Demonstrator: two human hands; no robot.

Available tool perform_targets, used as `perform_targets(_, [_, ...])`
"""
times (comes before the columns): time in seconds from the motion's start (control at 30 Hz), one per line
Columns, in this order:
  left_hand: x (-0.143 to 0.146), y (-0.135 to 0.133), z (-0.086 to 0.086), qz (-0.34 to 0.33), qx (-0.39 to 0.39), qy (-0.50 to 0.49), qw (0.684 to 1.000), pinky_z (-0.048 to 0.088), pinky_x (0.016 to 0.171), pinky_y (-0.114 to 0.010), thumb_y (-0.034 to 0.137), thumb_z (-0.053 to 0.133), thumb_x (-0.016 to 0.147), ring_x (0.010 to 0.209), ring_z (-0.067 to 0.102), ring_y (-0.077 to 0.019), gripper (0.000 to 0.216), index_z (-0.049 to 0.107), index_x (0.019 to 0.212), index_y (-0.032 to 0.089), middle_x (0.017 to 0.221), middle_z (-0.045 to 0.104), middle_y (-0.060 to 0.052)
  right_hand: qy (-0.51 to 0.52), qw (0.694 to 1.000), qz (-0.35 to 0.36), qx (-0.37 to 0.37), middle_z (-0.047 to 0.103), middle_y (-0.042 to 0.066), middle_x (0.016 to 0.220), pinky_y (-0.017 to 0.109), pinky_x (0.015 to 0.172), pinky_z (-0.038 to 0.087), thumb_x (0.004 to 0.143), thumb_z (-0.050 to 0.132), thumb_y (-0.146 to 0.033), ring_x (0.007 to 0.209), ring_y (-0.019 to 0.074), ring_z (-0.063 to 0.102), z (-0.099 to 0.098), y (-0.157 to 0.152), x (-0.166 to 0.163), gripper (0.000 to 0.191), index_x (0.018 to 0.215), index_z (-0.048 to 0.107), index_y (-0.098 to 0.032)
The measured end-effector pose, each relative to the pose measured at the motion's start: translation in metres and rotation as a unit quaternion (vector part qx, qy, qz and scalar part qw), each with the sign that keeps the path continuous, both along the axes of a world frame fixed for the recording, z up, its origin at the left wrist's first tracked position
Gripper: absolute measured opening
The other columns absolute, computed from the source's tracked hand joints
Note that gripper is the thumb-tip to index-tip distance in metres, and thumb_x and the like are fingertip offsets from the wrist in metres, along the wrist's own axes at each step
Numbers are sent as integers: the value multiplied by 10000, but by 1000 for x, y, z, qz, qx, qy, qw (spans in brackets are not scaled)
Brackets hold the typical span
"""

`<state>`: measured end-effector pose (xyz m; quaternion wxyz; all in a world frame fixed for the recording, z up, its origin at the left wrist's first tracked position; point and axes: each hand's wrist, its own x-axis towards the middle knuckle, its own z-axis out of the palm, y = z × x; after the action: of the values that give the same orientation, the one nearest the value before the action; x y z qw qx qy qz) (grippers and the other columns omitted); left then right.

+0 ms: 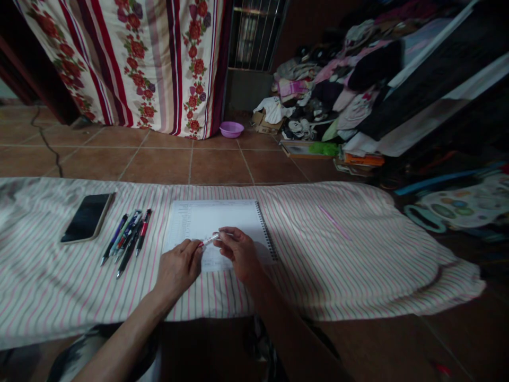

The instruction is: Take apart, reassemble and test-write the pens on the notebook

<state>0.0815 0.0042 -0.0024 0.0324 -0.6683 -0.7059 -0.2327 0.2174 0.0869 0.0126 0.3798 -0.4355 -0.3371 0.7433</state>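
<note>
A white spiral notebook (pixel 222 220) lies open on a striped cloth (pixel 326 254). Both my hands rest over its near edge. My left hand (pixel 178 268) and my right hand (pixel 238 252) pinch the two ends of a small white and red pen (pixel 210 240) between them, fingers closed. Several pens (pixel 127 241) lie in a row to the left of the notebook. A dark phone (pixel 87 217) lies further left, face up.
A thin pink stick (pixel 334 223) lies on the cloth to the right. Beyond is tiled floor with a purple bowl (pixel 231 129), a floral curtain (pixel 131 63) and a heap of clothes (pixel 338 90) at the back right.
</note>
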Motion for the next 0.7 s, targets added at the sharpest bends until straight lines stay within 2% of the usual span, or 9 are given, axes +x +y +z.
perform_targets(0.2, [-1, 1, -2, 12, -3, 3, 1000, 410, 517, -240, 315, 346, 903, 641, 602, -145, 281, 581, 972, 176, 768, 626, -29, 36, 999, 8, -26, 703, 32, 832, 175, 509, 469, 608, 733, -309, 663, 125, 668, 5, -1, -1, 422, 987, 592, -188])
perform_targets(0.43, [-1, 2, -2, 7, -5, 4, 1000, 416, 521, -250, 312, 355, 902, 637, 605, -148, 275, 582, 979, 179, 765, 620, -22, -8, 1000, 2, -12, 677, 19, 666, 172, 517, 472, 574, 760, -371, 632, 117, 651, 2, 0, -2, 326, 734, 593, -142])
perform_targets(0.7, [-1, 1, -4, 3, 12, 14, 1000, 412, 510, -245, 309, 369, 899, 629, 604, -145, 258, 579, 977, 180, 754, 621, -18, -15, 1000, 4, -12, 674, 8, 695, 169, 493, 451, 580, 748, -333, 632, 124, 661, 3, 0, 0, 291, 765, 617, -150])
